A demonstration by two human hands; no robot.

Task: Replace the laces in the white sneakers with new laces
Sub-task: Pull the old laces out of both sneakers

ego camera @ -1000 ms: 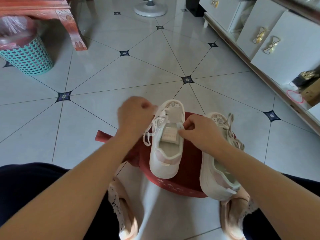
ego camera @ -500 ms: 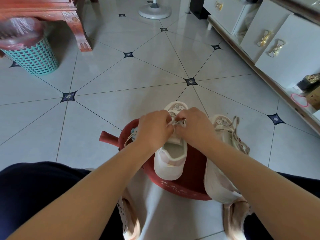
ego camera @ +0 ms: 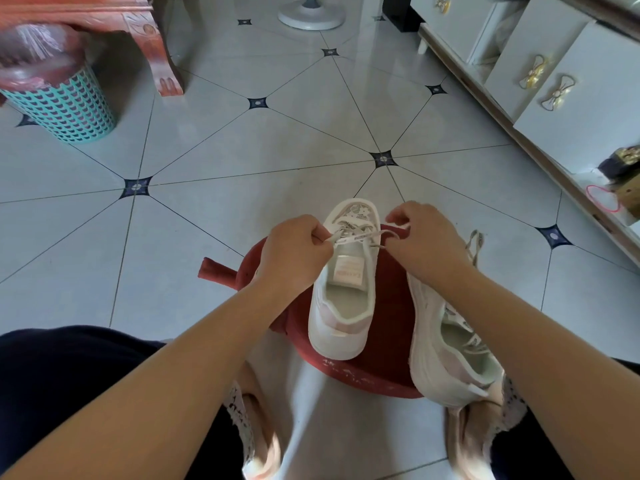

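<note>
1 white sneaker stands on a red stool, toe pointing away from the person. The left hand pinches 1 end of a lace that runs taut across the front of the sneaker. The right hand is curled round the other end, its fingertips turned under and out of sight. Print on the lace is too small to read. The 2nd sneaker sits at the stool's right edge, its front hidden behind the right forearm, with only a loop of its lace showing past the wrist. Whether its heel rests on the stool cannot be told. The stool's legs are mostly hidden. The feet at the bottom edge are blurred and cut off.
</note>
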